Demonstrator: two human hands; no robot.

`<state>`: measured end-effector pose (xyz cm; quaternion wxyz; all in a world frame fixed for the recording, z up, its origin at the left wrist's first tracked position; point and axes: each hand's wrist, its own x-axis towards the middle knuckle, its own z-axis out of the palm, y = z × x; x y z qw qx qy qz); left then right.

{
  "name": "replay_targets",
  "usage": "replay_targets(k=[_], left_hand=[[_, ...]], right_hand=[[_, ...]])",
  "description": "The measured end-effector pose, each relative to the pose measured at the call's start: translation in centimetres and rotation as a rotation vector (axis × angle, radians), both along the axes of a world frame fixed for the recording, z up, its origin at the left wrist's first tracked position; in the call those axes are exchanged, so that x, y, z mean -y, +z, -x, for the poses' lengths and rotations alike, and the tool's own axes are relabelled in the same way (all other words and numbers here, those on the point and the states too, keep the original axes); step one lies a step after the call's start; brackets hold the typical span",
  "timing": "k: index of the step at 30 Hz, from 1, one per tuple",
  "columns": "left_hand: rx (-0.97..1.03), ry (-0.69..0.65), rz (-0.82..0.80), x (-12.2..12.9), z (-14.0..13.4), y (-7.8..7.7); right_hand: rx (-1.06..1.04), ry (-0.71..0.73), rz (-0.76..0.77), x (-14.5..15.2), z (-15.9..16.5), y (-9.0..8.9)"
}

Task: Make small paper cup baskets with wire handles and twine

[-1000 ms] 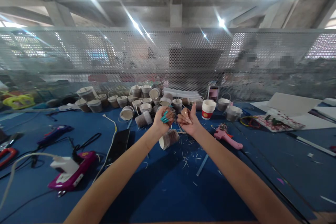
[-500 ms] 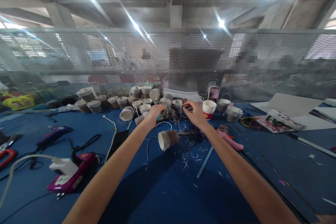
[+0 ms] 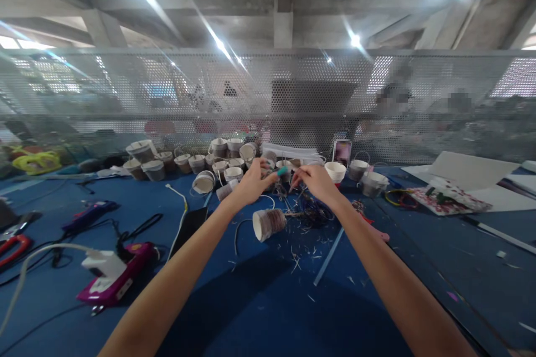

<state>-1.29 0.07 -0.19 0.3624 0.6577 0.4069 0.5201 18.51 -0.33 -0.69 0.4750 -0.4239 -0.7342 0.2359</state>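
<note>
My left hand [image 3: 252, 183] is over the middle of the blue table, its thumb stretched out apart from the fingers. A teal piece [image 3: 282, 171] shows at the thumb's tip, perhaps a finger cover. Facing it, my right hand [image 3: 317, 179] has thumb and fingers pinched together; whatever they hold is too small to make out. Below and between the hands, a small grey-brown wrapped cup [image 3: 269, 224] lies on its side, its pale mouth toward the left. Near my right hand is a tangle of dark wire and strands [image 3: 313, 210].
Several small wrapped buckets [image 3: 196, 164] stand along the back, before a perforated screen [image 3: 234, 89]. White paper cups [image 3: 335, 171] and pink-handled pliers [image 3: 380, 234] are at right. A purple power strip [image 3: 117, 281], a glue gun [image 3: 90, 215] and red-handled scissors [image 3: 14, 248] lie at left.
My left hand has moved right, its teal-tipped thumb now reaching toward my right hand. The right hand's fingers have drawn together. The lying cup has stayed in place.
</note>
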Motion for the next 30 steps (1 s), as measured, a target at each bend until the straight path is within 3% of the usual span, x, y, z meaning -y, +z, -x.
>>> replay_targets(k=[3, 6, 10, 13, 16, 19, 24, 30], left_hand=[[-0.207, -0.08, 0.091, 1.0, 1.6, -1.3], [-0.471, -0.23, 0.179, 2.8, 2.5, -3.8], [-0.543, -0.129, 0.035, 5.0, 2.7, -7.2], [-0.518, -0.02, 0.038, 5.6, 2.9, -8.7], [-0.466, 0.0, 0.074, 5.3, 3.1, -9.4], [-0.415, 0.02, 0.028, 4.4, 2.7, -9.2], [-0.491, 0.143, -0.232, 2.2, 0.8, -8.4], [-0.553, 0.241, -0.517, 1.8, -0.9, -10.5]], right_hand=[[-0.068, -0.215, -0.083, -0.4, -1.4, 0.4], [-0.196, -0.204, -0.022, -0.9, -2.2, 0.3], [-0.416, -0.07, 0.219, -1.5, -1.2, -0.3], [-0.56, -0.034, 0.337, -1.1, 0.2, -1.0], [-0.707, 0.138, 0.481, 0.2, 0.8, -1.8], [-0.807, 0.293, 0.571, 1.9, 0.2, -2.8], [-0.963, 0.353, 0.529, 3.2, -2.3, -4.3], [-1.059, 0.455, 0.478, 3.2, -3.0, -5.7]])
